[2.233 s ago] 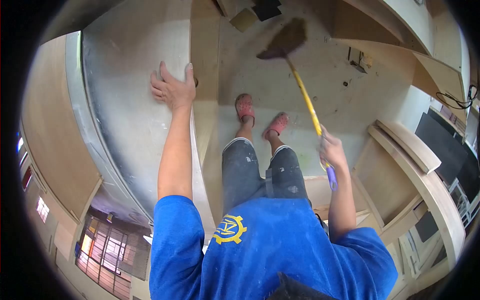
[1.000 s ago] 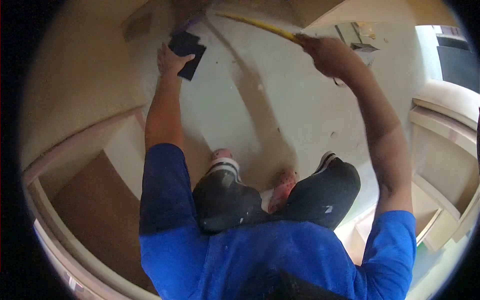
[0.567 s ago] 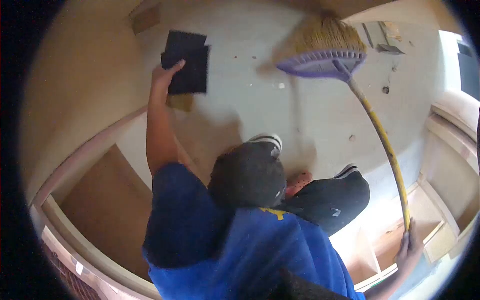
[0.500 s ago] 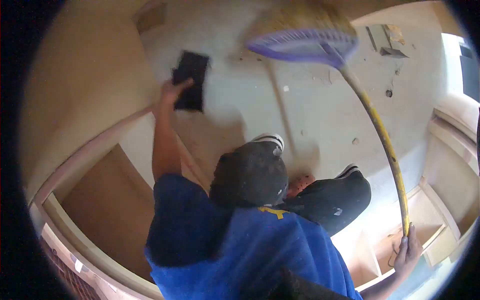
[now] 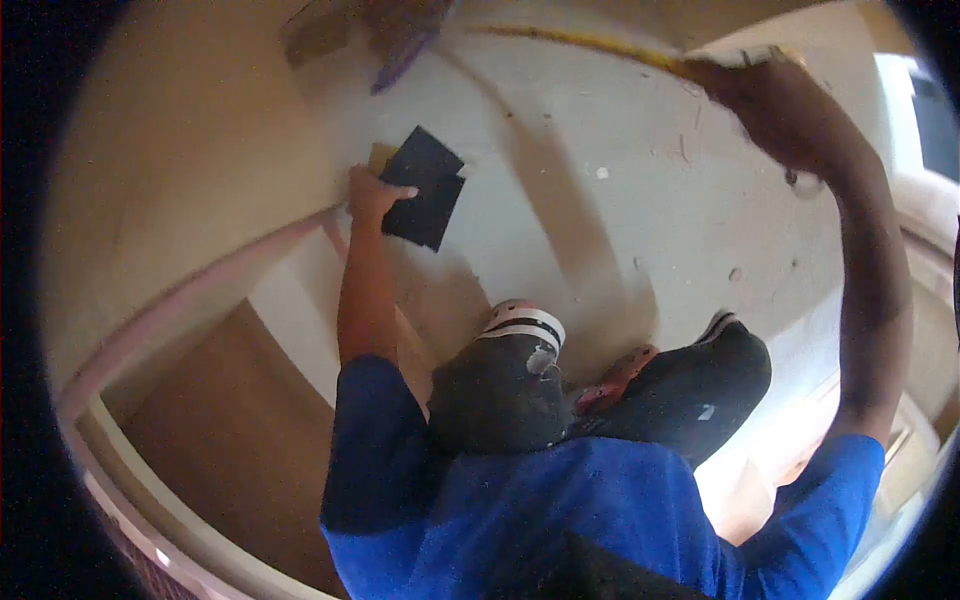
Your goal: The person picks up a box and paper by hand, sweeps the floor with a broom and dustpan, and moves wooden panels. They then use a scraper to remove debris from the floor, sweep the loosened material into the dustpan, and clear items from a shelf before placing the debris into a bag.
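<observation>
While the black sheets sit at 11 o'clock above the floor, the left hand pinches their left edge. The right hand, at 1 o'clock, is closed around the yellow broom handle, with the blurred purple broom head at 12 o'clock.

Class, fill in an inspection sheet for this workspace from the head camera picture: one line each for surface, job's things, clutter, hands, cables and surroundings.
Surface: pale concrete floor, dusty, with the person's shadow across it.
Job's things: dark flat sheets on the floor under the left hand; broom with yellow handle and purple head, blurred.
Clutter: small bits of debris scattered on the floor; a brown flat piece near the top edge.
Hands: left hand grips the sheets' edge; right hand is closed on the broom handle.
Cables: nothing seen.
Surroundings: light wooden panels on the left; wooden shelving at the right edge.
</observation>
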